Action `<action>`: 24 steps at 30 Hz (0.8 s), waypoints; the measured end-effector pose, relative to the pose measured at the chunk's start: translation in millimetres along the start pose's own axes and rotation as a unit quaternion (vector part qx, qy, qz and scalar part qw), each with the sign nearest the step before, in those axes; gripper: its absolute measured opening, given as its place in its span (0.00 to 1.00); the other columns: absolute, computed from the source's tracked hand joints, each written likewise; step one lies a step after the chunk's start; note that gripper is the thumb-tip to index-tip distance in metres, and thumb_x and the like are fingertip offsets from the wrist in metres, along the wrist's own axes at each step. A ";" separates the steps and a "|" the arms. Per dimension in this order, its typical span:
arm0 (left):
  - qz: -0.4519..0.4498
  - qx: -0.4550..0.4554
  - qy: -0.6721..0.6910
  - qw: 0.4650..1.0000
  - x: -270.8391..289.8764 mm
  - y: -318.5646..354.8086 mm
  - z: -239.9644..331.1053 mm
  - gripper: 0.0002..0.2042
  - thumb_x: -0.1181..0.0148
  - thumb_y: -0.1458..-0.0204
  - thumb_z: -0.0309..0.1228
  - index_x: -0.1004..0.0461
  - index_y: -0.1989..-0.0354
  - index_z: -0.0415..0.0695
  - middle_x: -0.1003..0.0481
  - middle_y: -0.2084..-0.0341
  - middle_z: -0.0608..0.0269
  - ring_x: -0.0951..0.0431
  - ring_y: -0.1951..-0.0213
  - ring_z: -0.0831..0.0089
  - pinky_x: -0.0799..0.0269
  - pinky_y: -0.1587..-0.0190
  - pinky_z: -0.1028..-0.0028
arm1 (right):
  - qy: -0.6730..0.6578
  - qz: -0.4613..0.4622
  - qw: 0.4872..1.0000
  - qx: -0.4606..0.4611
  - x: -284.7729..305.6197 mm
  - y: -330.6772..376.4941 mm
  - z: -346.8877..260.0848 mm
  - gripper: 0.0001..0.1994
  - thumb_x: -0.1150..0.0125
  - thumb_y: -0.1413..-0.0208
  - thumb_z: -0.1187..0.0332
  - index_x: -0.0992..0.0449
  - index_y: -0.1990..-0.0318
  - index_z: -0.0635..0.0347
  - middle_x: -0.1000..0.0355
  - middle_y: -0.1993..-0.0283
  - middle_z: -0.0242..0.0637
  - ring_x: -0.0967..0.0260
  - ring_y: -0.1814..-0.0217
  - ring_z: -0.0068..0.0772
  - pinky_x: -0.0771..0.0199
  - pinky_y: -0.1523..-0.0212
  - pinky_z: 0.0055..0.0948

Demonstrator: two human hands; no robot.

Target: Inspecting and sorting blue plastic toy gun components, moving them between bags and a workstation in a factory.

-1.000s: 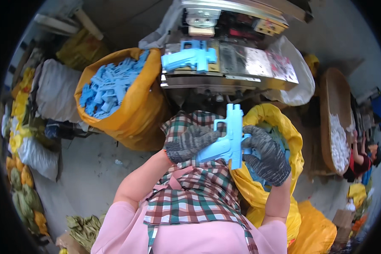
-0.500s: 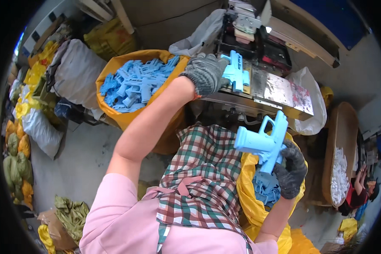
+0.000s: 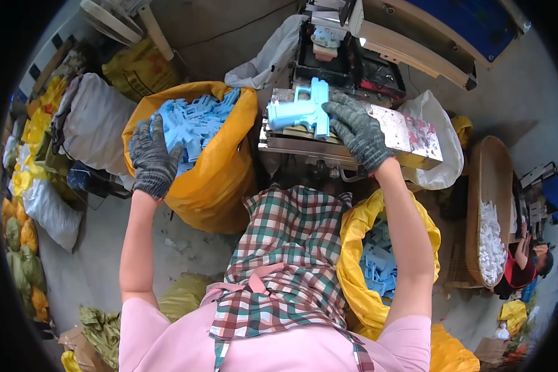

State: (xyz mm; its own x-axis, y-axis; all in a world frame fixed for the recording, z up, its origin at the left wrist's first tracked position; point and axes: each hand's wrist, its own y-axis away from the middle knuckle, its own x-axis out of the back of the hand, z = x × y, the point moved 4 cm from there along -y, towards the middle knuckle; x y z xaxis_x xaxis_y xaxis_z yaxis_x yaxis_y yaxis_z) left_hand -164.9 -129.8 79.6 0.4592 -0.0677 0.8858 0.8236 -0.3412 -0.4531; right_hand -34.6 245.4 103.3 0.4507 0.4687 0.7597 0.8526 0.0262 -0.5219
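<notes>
One toy gun (image 3: 305,111) lies on the machine (image 3: 403,127), touching the right grip (image 3: 359,131), pinch unclear; the left grip (image 3: 153,158) is spread over a sack (image 3: 220,180) of guns (image 3: 195,127). A bag (image 3: 351,248) below the right grip holds more; work seems partway.

Left fingers (image 3: 158,129): hidden underneath; touch on the blue pieces (image 3: 198,127) impossible to tell
Right fingers (image 3: 346,115): hidden underneath, beside the blue toy gun (image 3: 313,106)
Yellow sack (image 3: 352,239): partly covered by the right forearm (image 3: 410,242)
White pieces (image 3: 491,242): too small to tell apart
Co-worker (image 3: 519,266): too small to read
Blue panel (image 3: 477,23): cut off by upper edge
</notes>
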 end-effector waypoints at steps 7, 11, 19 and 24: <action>-0.073 -0.177 0.321 0.928 -3.3 54.9 45.4 0.25 0.38 0.54 0.34 0.32 0.47 0.41 0.28 0.55 0.46 0.30 0.52 0.50 0.35 0.48 0.59 | -0.016 -0.069 0.992 -0.108 31.5 71.7 -45.5 0.12 0.41 0.48 0.70 0.25 0.57 0.63 0.27 0.55 0.46 0.29 0.51 0.42 0.31 0.51 0.32; -0.236 -0.284 0.434 0.822 -13.3 82.6 114.9 0.16 0.44 0.53 0.31 0.29 0.55 0.39 0.26 0.65 0.43 0.26 0.61 0.47 0.30 0.59 0.58 | 0.220 -0.258 0.919 -0.199 20.8 272.0 11.3 0.13 0.44 0.46 0.64 0.26 0.56 0.58 0.27 0.56 0.47 0.30 0.53 0.48 0.32 0.51 0.39; -0.407 -0.336 0.363 0.768 -33.1 132.0 166.6 0.20 0.48 0.46 0.40 0.32 0.50 0.40 0.25 0.66 0.44 0.25 0.63 0.49 0.29 0.59 0.59 | 0.186 -0.281 0.799 -0.497 4.7 425.2 0.0 0.11 0.39 0.55 0.66 0.23 0.62 0.53 0.25 0.62 0.46 0.27 0.59 0.45 0.29 0.56 0.36; -0.460 -0.267 0.557 0.638 -26.2 159.1 194.5 0.27 0.47 0.44 0.46 0.37 0.42 0.40 0.28 0.54 0.47 0.27 0.53 0.56 0.32 0.48 0.68 | 0.321 -0.043 0.864 -0.386 57.5 319.7 -11.9 0.10 0.46 0.45 0.69 0.24 0.59 0.63 0.24 0.62 0.43 0.27 0.59 0.42 0.30 0.56 0.34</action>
State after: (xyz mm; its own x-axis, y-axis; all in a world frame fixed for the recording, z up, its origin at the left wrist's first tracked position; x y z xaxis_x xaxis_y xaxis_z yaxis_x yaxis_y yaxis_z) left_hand 18.8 0.0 -35.4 -0.9032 -0.1322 0.4083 0.2072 -0.9675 0.1450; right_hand 267.0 270.3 -15.2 0.2199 -0.0986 0.9705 0.7007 -0.6762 -0.2275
